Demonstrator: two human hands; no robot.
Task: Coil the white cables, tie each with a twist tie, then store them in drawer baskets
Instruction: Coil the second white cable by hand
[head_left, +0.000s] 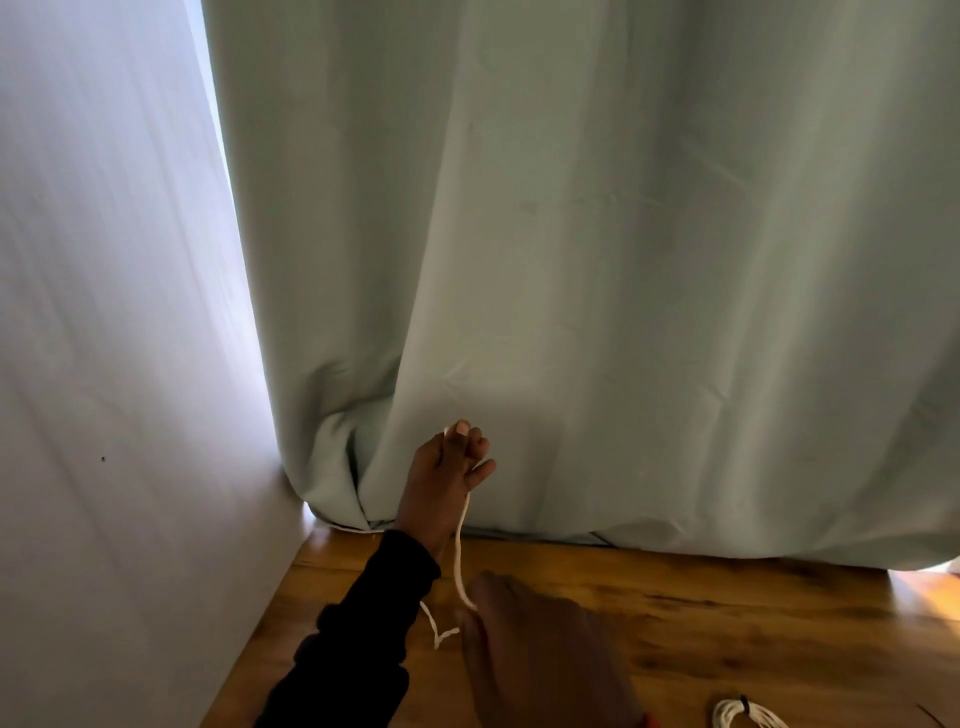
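Observation:
My left hand (444, 478), in a black sleeve, is raised in front of the curtain and pinches the upper end of a white cable (460, 551) between thumb and fingers. The cable hangs down to my right hand (540, 654), which is lower and nearer the camera and pinches it between thumb and fingers; a short kinked tail sticks out to the left of that hand. A second white cable coil (743, 717), bound with a dark twist tie, lies on the wooden table at the bottom right edge of the view.
The wooden table (727, 613) fills the lower right. A pale green curtain (623, 260) hangs down to the table's far edge. A white wall (104, 364) bounds the left side. No drawer baskets are in view.

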